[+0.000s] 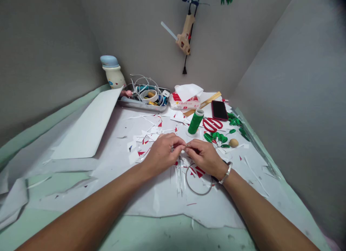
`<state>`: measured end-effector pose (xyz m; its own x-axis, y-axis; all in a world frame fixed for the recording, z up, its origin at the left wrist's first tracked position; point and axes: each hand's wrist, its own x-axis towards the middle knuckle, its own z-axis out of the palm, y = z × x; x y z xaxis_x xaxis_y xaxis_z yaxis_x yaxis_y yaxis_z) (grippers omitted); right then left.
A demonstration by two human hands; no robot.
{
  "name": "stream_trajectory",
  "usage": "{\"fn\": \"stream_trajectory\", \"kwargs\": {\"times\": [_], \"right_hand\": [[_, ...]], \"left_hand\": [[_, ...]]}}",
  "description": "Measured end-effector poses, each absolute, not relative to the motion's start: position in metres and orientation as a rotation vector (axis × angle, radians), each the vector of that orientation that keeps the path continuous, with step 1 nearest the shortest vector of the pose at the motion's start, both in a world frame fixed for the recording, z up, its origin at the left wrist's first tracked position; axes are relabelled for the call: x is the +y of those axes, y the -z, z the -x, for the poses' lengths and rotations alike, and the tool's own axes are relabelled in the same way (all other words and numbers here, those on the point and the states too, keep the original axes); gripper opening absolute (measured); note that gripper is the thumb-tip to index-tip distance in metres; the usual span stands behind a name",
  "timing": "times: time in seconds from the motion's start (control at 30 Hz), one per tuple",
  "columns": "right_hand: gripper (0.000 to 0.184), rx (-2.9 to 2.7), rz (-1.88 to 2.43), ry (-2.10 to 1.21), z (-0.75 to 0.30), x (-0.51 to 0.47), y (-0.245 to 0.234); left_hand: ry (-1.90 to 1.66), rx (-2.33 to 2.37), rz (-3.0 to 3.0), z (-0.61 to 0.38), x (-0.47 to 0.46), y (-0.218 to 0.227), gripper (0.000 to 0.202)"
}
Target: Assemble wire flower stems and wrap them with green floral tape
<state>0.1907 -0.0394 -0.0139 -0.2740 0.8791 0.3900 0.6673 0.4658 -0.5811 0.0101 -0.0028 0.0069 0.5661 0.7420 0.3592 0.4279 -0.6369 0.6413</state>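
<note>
Green mat (pixel 173 233) at the bottom, torn white paper sheet (pixel 159 204) on top of it. Left hand (pixel 160 153) and right hand (pixel 204 157) meet above the sheet, fingers curled, not released. Both pinch a thin strand (pixel 181 147) between the fingertips; too fine to tell wire from thread. Metal bangle (pixel 226 173) on the right wrist.

Just below the hands: wire loop (pixel 198 183), white paper strips (pixel 178 179), red paper scraps (pixel 199 173). Right of the hands: green leaf shapes (pixel 216 137), tan ball (pixel 233 143). Beyond them: green thread spool (pixel 195 122) upright, red-handled scissors (pixel 212 124), black phone (pixel 219 110), wooden ruler (pixel 202 104). Large white card (pixel 89 123) lies to the left.

Far edge: steel tray (pixel 143 106) holding tangled white cables (pixel 143 86) and a tape roll (pixel 149 96). Tissue pack (pixel 185 101) beside it, white tissue (pixel 188 92) sticking out. Ceramic jar (pixel 114 77) with blue top left of the tray. Glue gun (pixel 184 35) hangs on the grey wall (pixel 135 38).
</note>
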Motion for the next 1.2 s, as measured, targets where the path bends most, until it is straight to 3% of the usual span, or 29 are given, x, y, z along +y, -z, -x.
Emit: {"fn": "stream_trajectory", "kwargs": {"times": [0.33, 0.63, 0.9, 1.2], "right_hand": [[0.012, -2.048, 1.23, -0.199, -0.1873, -0.0477, 0.0045], [0.014, -1.963, 1.315, -0.415, -0.1916, -0.0385, 0.0116], [0.013, -2.148, 1.198, -0.314, -0.1859, -0.0478, 0.0085], [0.015, -1.913, 1.317, -0.354, -0.1911, -0.04, 0.0082]], "left_hand": [[-0.733, 0.959, -2.528, -0.0095, -0.0002, 0.0, 0.015], [-0.831, 0.891, -2.343, -0.0107, -0.0027, -0.0061, 0.013], [-0.812, 1.042, -2.424, -0.0099, -0.0009, -0.0029, 0.012], [-0.734, 0.822, -2.495, -0.01, -0.0021, -0.0014, 0.014]]}}
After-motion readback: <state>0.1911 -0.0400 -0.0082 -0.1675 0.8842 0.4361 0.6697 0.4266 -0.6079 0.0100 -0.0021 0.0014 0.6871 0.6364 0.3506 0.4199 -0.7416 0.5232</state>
